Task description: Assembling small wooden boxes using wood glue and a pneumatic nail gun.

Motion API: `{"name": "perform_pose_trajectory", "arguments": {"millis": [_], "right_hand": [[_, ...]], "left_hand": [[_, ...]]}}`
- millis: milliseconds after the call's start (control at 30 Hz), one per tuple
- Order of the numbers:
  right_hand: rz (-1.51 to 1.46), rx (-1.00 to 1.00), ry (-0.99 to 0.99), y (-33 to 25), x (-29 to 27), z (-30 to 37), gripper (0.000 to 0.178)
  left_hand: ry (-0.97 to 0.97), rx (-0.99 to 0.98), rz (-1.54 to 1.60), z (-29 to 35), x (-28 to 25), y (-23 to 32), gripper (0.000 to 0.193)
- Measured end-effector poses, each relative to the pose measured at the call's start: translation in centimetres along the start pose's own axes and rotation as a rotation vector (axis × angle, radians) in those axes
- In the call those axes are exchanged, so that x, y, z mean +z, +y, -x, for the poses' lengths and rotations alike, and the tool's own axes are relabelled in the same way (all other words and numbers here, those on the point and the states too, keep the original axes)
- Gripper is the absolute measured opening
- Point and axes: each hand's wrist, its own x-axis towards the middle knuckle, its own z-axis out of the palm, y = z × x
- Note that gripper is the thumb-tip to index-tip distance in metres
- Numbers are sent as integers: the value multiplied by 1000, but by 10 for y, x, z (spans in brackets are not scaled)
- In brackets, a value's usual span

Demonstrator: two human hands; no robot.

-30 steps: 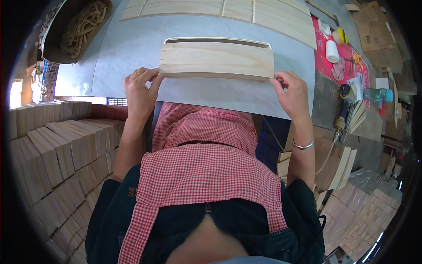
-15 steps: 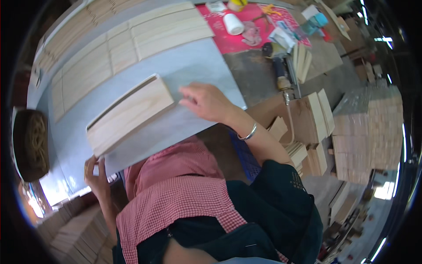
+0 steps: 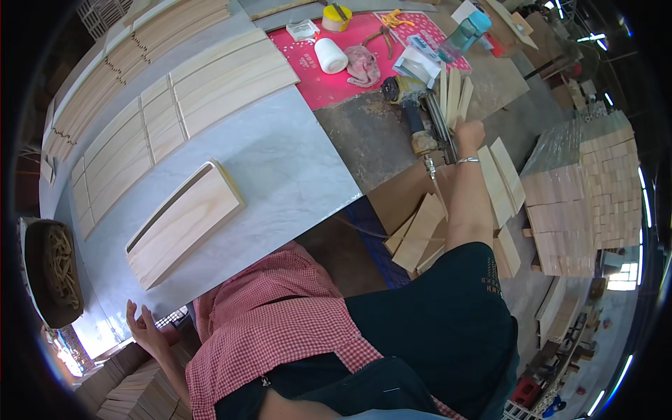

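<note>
A long, narrow wooden box frame lies on the pale marble-patterned board, touched by neither hand. My left hand hovers at the board's near edge, just below the frame's near end, fingers apart and nothing in them. Out to the far right, my right hand, with a bangle at the wrist, is closed at the near end of several thin wooden strips. It seems to grip one strip, though its fingertips are hidden. Just left of that hand lies a nail gun with an air hose fitting.
Grooved wooden panels lie along the board's far side. A dark bin of wooden scraps stands at left. A pink sheet holds a white bottle and a rag. Loose boards and wrapped stacked wood are at right.
My right hand has left the side of the box frame and reached right to the strips, closing there. My left hand has come away from the frame's near end and opened.
</note>
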Motion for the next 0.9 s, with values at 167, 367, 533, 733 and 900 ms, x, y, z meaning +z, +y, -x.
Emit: {"name": "perform_pose_trajectory", "arguments": {"millis": [167, 367, 533, 733, 900], "right_hand": [[-234, -26, 160, -2, 12, -4, 37], [-733, -365, 281, -48, -43, 62, 20], [-637, -1212, -563, -177, -69, 286, 19], [-780, -1487, -832, -255, -59, 391, 13], [-900, -1317, -1033, -271, -34, 393, 14]], "left_hand": [[74, 50, -55, -4, -7, 14, 47], [206, 392, -57, -10, -10, 63, 42], [148, 851, -37, -22, 18, 141, 60], [-293, 685, -44, -63, 15, 150, 35], [-273, 558, 196, -87, 14, 116, 21]]}}
